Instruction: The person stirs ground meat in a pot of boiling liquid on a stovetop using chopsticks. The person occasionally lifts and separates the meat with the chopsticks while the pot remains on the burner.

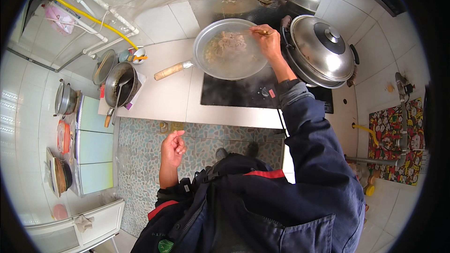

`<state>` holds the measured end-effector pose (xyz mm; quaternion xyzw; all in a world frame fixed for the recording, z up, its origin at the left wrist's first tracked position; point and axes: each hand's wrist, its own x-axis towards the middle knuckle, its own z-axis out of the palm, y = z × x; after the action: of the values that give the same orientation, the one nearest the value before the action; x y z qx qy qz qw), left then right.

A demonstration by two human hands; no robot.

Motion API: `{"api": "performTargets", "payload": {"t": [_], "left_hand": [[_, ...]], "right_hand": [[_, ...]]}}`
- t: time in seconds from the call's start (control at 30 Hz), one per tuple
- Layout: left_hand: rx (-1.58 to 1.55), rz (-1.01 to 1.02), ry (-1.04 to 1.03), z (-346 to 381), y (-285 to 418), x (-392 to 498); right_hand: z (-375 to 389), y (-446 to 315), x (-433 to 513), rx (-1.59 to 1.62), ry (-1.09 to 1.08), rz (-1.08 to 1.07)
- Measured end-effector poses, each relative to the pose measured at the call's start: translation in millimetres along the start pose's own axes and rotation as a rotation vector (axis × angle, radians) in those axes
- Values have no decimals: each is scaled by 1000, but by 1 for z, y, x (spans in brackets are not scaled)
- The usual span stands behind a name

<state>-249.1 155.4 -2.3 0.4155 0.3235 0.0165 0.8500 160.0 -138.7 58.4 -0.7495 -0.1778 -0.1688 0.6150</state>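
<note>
My right hand (268,44) is closed around wooden chopsticks (264,33) above the right side of a pan. Steam blurs their tips. The wide metal pan (198,54) has a wooden handle (168,72) pointing left and sits over the black glass cooktop (232,93). Inside, pale meat (232,42) is heaped in cloudy liquid, with yellowish pieces around it. My left hand (173,149) hangs over the floor in front of the counter, holding nothing. Its index finger reaches out while the other fingers curl loosely.
Right of the pan stands a large lidded steel pot (318,47). A dark wok (121,84) with a ladle (120,93) lies at the counter's left end, its handle past the edge. Behind it are a glass lid (105,66) and a white bowl (140,55). A low cabinet (95,144) flanks the left.
</note>
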Motion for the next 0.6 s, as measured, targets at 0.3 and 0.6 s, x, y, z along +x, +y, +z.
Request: {"api": "performTargets", "payload": {"t": [0.3,0.6], "left_hand": [[39,-15,9,15,-4,-5],[129,-89,-104,56,-7,10]], "right_hand": [[-10,17,-35,-217,22,52],[-23,6,-76,-13,34,220]]}}
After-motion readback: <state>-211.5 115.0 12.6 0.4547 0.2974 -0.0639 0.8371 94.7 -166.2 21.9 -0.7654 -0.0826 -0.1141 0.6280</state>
